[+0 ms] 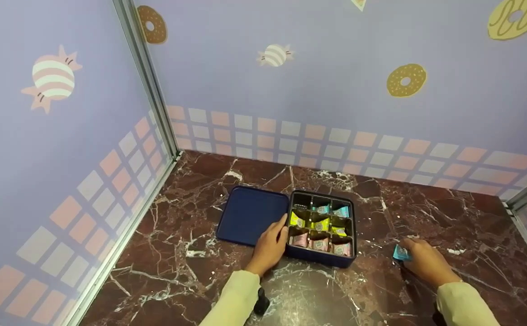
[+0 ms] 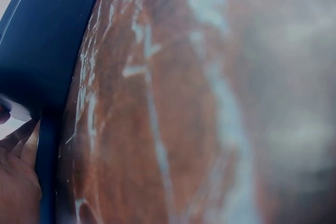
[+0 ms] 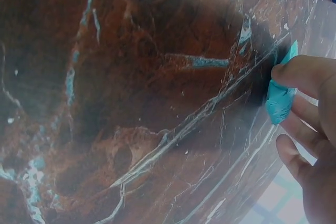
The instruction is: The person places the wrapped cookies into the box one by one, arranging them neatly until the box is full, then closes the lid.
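My right hand pinches a small teal wrapped sweet low over the marble table, to the right of the box. In the right wrist view that teal wrapped sweet sits between thumb and fingertips. My left hand reaches over the lid, its fairly straight fingers touching the left side of a dark blue compartment box. Teal sweets lie in the back row, yellow ones in the middle, pink ones in front. The back left compartment holds no sweet.
The blue lid lies flat against the box's left side. Brown veined marble forms the tabletop. Patterned lilac walls rise at the back and both sides. A small black object shows beside the left sleeve.
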Available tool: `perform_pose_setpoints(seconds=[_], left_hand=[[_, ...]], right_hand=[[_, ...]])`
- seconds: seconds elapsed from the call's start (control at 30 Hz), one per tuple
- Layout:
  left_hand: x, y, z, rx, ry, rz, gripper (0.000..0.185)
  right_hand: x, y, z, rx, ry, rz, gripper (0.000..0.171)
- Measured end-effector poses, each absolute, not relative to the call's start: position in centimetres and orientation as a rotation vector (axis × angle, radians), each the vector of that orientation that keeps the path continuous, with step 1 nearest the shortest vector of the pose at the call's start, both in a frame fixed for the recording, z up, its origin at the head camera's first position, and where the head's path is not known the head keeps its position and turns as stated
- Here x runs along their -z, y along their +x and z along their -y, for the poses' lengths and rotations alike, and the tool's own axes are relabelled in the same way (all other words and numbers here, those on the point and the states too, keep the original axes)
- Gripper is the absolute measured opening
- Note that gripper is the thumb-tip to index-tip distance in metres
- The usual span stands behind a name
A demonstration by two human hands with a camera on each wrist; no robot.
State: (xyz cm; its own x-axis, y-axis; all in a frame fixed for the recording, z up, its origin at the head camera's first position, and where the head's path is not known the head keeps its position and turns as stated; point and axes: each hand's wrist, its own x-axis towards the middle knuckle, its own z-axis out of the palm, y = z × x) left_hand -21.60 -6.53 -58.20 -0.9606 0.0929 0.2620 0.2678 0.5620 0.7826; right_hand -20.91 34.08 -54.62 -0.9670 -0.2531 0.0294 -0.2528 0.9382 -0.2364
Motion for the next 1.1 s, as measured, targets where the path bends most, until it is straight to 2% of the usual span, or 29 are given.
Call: perform_pose_setpoints(seconds=[0.57, 1.1], left_hand=[[58.3, -21.7, 6.5, 1.358, -0.304, 2.607, 0.045], [58.3, -21.6, 6.6, 1.345, -0.308, 2.616, 0.045]], right_hand=[[53.3, -21.9, -32.9, 0.461, -0.361, -3.048, 0.028], [52.9, -23.2, -31.0, 0.572, -0.465, -3.144, 0.025]])
